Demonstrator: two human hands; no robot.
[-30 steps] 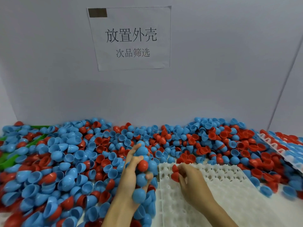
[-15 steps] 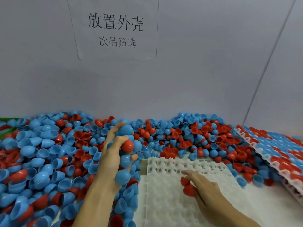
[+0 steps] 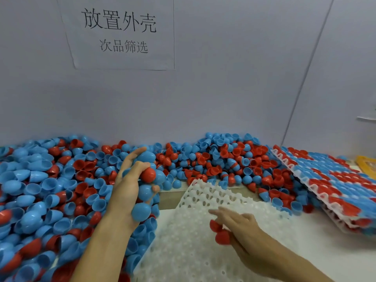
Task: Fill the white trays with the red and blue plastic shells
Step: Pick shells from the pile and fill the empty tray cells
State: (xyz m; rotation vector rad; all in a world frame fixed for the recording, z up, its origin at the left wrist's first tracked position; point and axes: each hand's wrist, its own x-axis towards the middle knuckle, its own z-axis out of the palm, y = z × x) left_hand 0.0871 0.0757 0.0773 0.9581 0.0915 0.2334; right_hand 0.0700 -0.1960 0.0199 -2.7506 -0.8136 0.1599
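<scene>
Left hand (image 3: 130,186) and right hand (image 3: 242,231), both bare: no gloves, rings or watch. Forearms uncovered to the frame's lower edge; no sleeves in view.

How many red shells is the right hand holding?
2, as far as shows. Both sit at the fingers of the right hand above the white tray: upper shell, lower shell. The palm may hide more.

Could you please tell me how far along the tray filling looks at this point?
Done: the filled trays at right hold red and blue shells. In hand: the left hand cradles several shells, mostly blue, and the right hand has two red shells in its grip over the white tray, whose visible sockets are empty. Left: a large loose pile.
</scene>
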